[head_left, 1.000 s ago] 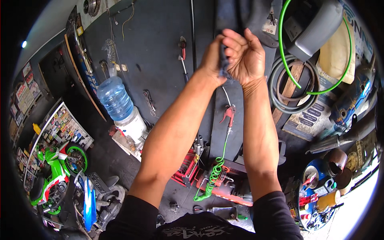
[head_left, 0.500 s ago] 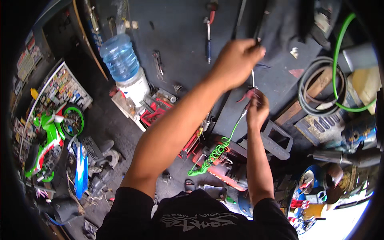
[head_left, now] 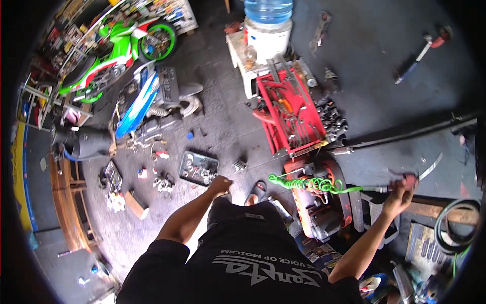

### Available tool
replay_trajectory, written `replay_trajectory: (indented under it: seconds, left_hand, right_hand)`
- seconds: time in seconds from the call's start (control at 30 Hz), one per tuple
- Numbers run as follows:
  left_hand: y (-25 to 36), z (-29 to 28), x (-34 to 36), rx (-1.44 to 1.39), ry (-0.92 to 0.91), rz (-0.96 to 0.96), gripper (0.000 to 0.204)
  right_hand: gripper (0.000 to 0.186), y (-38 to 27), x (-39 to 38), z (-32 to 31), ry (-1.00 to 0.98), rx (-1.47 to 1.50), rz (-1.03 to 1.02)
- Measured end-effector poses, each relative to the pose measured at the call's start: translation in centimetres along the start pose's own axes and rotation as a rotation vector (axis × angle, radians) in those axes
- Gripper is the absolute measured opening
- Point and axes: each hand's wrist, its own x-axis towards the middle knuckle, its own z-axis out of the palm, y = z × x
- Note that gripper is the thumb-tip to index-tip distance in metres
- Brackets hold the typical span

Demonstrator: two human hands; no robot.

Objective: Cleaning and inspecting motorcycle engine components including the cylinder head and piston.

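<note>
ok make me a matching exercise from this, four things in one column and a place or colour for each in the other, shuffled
1. air gun
2. coiled hose
3. tray
4. water bottle

A. on the floor, with small parts in it
B. blue, on a white stand
C. in the right hand
D. bright green

Pairs: 1-C, 2-D, 3-A, 4-B

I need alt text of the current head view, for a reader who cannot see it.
A person's right hand holds a red air gun on a coiled green hose, seen from above. The left hand appears in front of a tray of metal parts on the workshop floor; beyond are an open red toolbox, a green motorbike and a blue motorbike.
</note>
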Motion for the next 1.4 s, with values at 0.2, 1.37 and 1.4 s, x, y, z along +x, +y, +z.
replay_trajectory:
  seconds: [0.2,1.37,1.4]
  left_hand:
    - [-13.7,-0.6,-1.9,-0.338,0.370,-0.466,0.021]
    - [15.0,43.5,33.7,0.049,0.303,0.763,0.030]
    - [13.8,44.1,34.8,-0.123,0.296,0.698,0.026]
  right_hand:
    - [0.035,-1.2,-9.0,1.8,-0.072,0.067,0.140]
    - [0.053,22.0,-28.4,-6.0,-0.545,-0.637,0.400]
    - [0.052,22.7,-28.7,-5.9,-0.582,-0.592,0.413]
